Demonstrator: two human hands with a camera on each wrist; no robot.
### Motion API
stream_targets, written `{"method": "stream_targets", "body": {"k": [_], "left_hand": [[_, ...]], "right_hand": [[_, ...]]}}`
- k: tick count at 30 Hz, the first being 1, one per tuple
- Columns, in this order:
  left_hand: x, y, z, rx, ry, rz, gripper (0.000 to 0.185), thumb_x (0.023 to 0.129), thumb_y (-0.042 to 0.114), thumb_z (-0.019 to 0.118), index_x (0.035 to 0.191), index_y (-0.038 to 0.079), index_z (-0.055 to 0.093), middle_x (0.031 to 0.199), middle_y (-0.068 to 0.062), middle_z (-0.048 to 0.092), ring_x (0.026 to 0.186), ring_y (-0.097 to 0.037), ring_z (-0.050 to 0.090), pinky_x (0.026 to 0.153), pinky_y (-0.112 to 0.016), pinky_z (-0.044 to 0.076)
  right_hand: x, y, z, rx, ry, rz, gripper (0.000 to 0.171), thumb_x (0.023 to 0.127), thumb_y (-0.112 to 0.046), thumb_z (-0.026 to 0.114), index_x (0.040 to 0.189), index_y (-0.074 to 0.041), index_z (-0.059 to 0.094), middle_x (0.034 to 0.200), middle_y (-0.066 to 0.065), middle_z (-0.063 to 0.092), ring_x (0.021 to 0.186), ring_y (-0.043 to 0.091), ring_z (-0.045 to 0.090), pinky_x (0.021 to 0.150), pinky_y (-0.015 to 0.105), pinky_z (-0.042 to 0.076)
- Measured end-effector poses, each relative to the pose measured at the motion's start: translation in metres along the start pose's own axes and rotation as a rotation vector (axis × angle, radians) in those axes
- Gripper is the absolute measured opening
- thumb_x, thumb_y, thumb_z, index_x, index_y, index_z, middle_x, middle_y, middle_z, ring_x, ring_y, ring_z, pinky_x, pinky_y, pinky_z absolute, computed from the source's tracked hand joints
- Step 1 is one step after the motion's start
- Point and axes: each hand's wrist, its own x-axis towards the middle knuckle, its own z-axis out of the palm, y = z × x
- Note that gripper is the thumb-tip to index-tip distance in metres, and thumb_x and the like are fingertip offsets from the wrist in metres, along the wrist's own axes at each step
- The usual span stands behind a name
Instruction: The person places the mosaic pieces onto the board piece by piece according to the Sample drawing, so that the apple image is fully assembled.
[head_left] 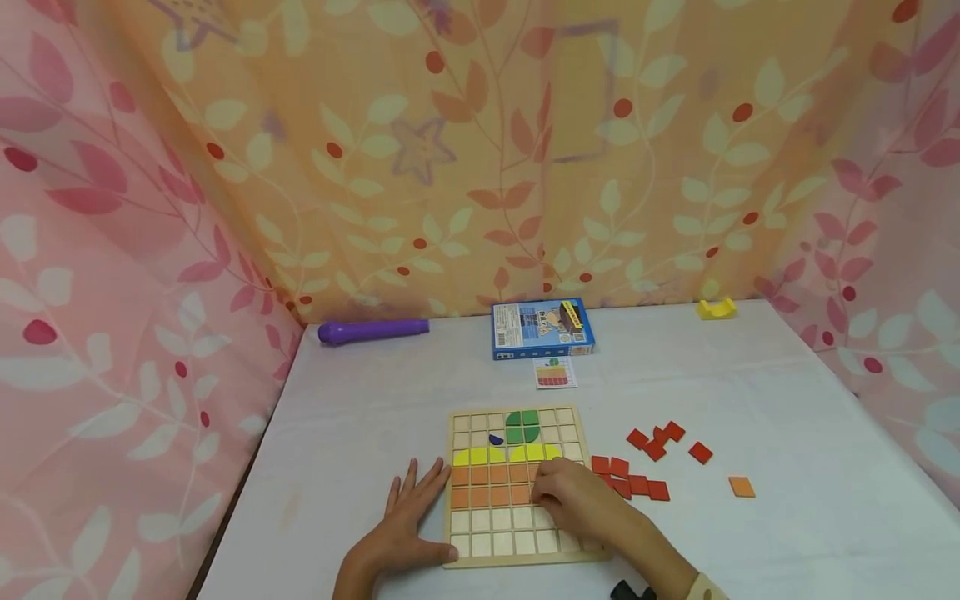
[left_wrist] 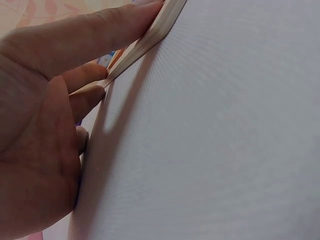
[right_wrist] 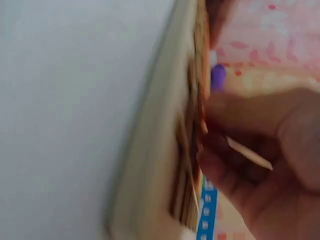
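Note:
A wooden grid board point(head_left: 517, 562) lies on the white table. Two rows of orange square tiles point(head_left: 499, 496) cross it, below a row of yellow pieces point(head_left: 477, 456), with green pieces point(head_left: 531, 417) and a small dark blue piece point(head_left: 496, 439) higher up. My left hand point(head_left: 405, 521) rests at the board's left side, fingers spread, thumb on its lower left corner. Over the right part of the orange rows, my right hand point(head_left: 588, 500) has its fingers curled. The right wrist view shows a thin wooden tile point(right_wrist: 250, 153) edge-on in that hand; its face is hidden.
Loose red tiles point(head_left: 638, 485) and one orange tile point(head_left: 742, 487) lie right of the board. Behind it are a picture card point(head_left: 555, 375), a blue box point(head_left: 542, 329), a purple stick-like object point(head_left: 375, 331) and a yellow object point(head_left: 717, 309). Patterned curtains surround the table.

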Motion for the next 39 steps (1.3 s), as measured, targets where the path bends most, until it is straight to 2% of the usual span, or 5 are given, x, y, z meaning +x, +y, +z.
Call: {"method": "stream_targets", "body": {"k": [6,12,16,23,39], "left_hand": [[-0.001,0.002,0.001,0.011,-0.006,-0.011,0.116,0.065,0.048,0.089,0.160,0.018,0.030,0.166,-0.005,0.019,0.151,-0.038,-0.011,0.115,-0.061,-0.012],[-0.002,0.004,0.001,-0.003,0.004,-0.002,0.115,0.065,0.046,0.089,0.159,0.018,0.030,0.166,-0.006,0.020,0.151,-0.038,-0.011,0.115,-0.061,-0.011],[-0.004,0.003,0.000,-0.005,0.011,0.017,0.114,0.066,0.046,0.089,0.159,0.017,0.030,0.166,-0.006,0.020,0.151,-0.039,-0.011,0.115,-0.061,-0.011],[-0.003,0.001,0.001,-0.013,0.012,0.012,0.115,0.065,0.045,0.089,0.159,0.018,0.030,0.166,-0.006,0.020,0.151,-0.039,-0.011,0.115,-0.061,-0.012],[0.000,0.002,0.000,0.001,-0.001,-0.010,0.115,0.064,0.045,0.089,0.160,0.019,0.030,0.166,-0.003,0.019,0.151,-0.037,-0.011,0.115,-0.061,-0.011]], "right_hand": [[-0.027,0.013,-0.025,0.216,0.018,0.065,0.011,0.092,-0.009,0.072,0.097,-0.019,0.075,0.092,-0.014,0.065,0.080,0.004,0.055,0.070,0.024,0.052],[-0.069,0.036,-0.065,0.023,0.271,0.346,0.017,0.086,-0.004,0.077,0.098,-0.015,0.075,0.087,-0.009,0.063,0.076,0.008,0.055,0.065,0.025,0.052],[-0.104,0.058,-0.086,-0.156,0.344,0.537,0.017,0.082,-0.002,0.077,0.098,-0.008,0.075,0.090,0.001,0.062,0.076,0.017,0.055,0.066,0.036,0.053],[-0.152,0.088,-0.102,-0.212,0.231,0.777,0.025,0.085,-0.008,0.074,0.107,0.003,0.069,0.101,0.023,0.058,0.082,0.033,0.058,0.078,0.061,0.051],[-0.157,0.095,-0.102,-0.159,0.166,0.856,0.025,0.081,-0.003,0.076,0.100,0.012,0.069,0.098,0.026,0.060,0.087,0.037,0.059,0.083,0.061,0.048]]}}
